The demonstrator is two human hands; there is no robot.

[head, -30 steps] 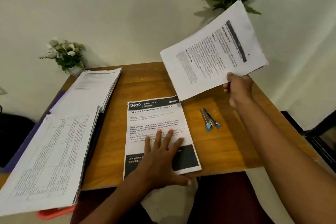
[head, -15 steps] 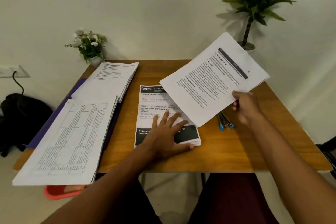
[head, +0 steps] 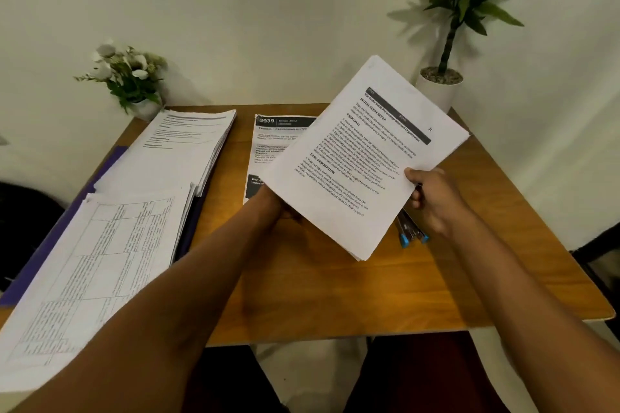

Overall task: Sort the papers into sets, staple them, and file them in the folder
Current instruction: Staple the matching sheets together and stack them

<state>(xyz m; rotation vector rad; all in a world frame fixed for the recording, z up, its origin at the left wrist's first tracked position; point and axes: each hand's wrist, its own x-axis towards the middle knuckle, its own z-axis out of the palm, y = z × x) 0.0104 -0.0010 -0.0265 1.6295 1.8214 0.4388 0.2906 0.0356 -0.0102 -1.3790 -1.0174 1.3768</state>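
Holding one set of papers above the table — you are gripping it from both sides.

- Right hand: fingers are curling closed around the set's right edge, thumb pressing on the printed face, the other fingers wrapping underneath.
- Left hand: it is reaching under the set's lower left edge. The sheets are hiding its fingers, so how far they are closing cannot be told; they appear to be supporting the stack from below.
- Set itself: it is hanging tilted between your two hands, several sheets thick, layers showing at the corner nearest you.
- Stapler: it is lying on the table just below your right fingers, partly hidden by the set.
- Single printed sheet: it is lying flat beyond your left fingers, partly covered by the raised set.
- Two paper stacks: they are lying well to the left of your left hand, on top of a purple folder.

Risks from here, as judgement: the sheets are looking unfastened, so loosening either grip is likely to let them fan or slide out of order. Squaring them in the air rather than tapping them on the table may leave edges uneven — the staple could then miss the lower sheets. Reaching for the stapler with the right hand is leaving the set on a hidden, uncertain left grip.
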